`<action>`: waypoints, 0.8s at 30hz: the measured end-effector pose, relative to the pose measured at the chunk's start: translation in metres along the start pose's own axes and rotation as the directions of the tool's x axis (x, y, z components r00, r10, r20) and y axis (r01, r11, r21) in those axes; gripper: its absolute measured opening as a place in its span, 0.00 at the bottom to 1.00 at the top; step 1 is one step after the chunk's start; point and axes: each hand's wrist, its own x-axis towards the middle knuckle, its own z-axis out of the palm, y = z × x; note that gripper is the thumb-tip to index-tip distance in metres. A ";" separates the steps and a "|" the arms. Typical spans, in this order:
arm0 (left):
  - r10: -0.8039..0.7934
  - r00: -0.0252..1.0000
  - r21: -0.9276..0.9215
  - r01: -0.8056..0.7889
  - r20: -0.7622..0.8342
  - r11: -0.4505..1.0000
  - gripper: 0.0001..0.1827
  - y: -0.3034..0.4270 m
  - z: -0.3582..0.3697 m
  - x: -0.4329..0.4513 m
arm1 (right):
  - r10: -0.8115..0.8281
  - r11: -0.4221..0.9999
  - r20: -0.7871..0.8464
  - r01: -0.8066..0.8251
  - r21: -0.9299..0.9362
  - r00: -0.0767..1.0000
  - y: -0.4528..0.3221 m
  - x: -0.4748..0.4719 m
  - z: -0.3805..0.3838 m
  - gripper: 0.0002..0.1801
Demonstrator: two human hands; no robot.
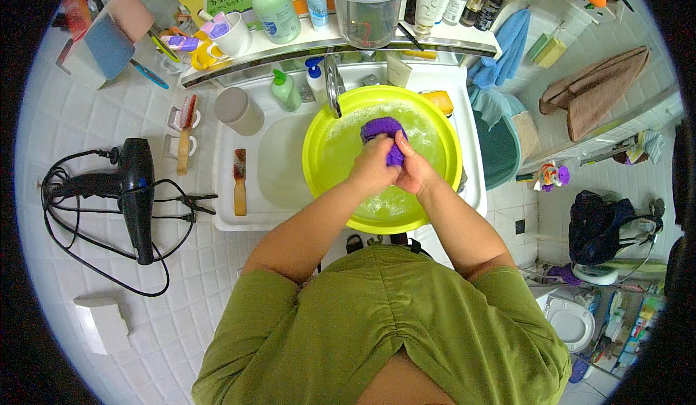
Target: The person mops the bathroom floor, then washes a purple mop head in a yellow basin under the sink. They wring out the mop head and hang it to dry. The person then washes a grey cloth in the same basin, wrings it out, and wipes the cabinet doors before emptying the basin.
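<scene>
A bunched purple cloth (384, 128) is gripped between my two hands above a bright yellow-green plastic basin (311, 171). My left hand (376, 161) closes on it from the left, and my right hand (414, 165) presses it from the right with the thumb on top. Soapy water (348, 149) with white foam lies in the basin. The basin rests on the right part of a white washbasin (277, 187), under a chrome faucet (334, 87). A yellow soap bar (438, 102) sits at the back right, beside the basin's rim.
A wooden-handled brush (240, 182) and a lidded grey container (239, 111) stand left on the washbasin. Green (286, 91) and blue-topped (316, 81) pump bottles are behind. A shelf (326, 41) crowded with toiletries spans the back. A black hair dryer (136, 198) hangs on the left wall.
</scene>
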 end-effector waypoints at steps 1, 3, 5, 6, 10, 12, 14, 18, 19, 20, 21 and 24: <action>0.085 0.986 0.178 -0.059 -0.145 0.982 0.31 0.013 0.008 -0.012 | -0.013 0.999 -0.022 0.014 0.030 1.000 0.002 0.001 0.005 0.31; 0.107 0.991 0.105 -0.098 -0.080 0.990 0.28 0.006 0.004 -0.015 | -0.018 0.997 -0.015 0.019 0.073 1.000 0.005 0.000 0.006 0.25; -0.006 1.000 -0.415 -0.006 -0.027 0.910 0.25 -0.017 -0.001 -0.019 | -0.039 0.998 -0.059 0.042 0.044 0.998 0.009 0.000 0.003 0.22; -0.050 0.999 -0.635 0.050 0.017 0.771 0.24 -0.030 -0.003 -0.021 | -0.058 0.995 -0.101 0.066 0.079 0.993 0.010 -0.002 0.009 0.19; -0.666 0.734 -0.932 0.135 -0.134 0.336 0.26 -0.021 -0.005 -0.017 | -0.033 0.992 -0.115 0.046 0.114 0.993 0.002 -0.007 0.006 0.19; -0.621 0.751 -0.970 0.237 0.223 -0.061 0.31 -0.017 -0.013 -0.011 | -0.034 0.983 0.010 0.031 0.179 0.999 -0.002 -0.020 0.022 0.20; -0.460 0.811 -0.926 0.260 0.363 -0.273 0.37 -0.016 -0.016 -0.004 | -0.023 0.971 0.120 -0.007 0.240 0.993 -0.003 -0.029 0.033 0.20; -0.223 0.937 -0.933 0.194 0.267 -0.302 0.42 -0.017 -0.017 0.013 | 0.035 0.947 0.254 -0.113 0.300 0.967 0.003 -0.044 0.031 0.21; -0.195 0.949 -0.939 0.185 0.247 -0.291 0.42 -0.017 -0.021 0.018 | 0.053 0.944 0.279 -0.139 0.298 0.959 0.004 -0.046 0.029 0.22; -0.151 0.964 -0.940 0.167 0.219 -0.298 0.38 -0.016 -0.024 0.022 | 0.079 0.955 0.268 -0.151 0.257 0.960 0.003 -0.046 0.023 0.21; -0.190 0.943 -0.941 0.220 0.272 -0.256 0.36 -0.020 -0.028 0.028 | 0.109 0.985 0.174 -0.130 0.115 0.979 0.000 -0.046 0.018 0.21; -0.278 0.864 -0.905 0.379 0.420 -0.191 0.22 -0.029 -0.038 0.043 | 0.125 0.932 -0.053 -0.136 -0.335 0.991 -0.008 -0.047 0.019 0.23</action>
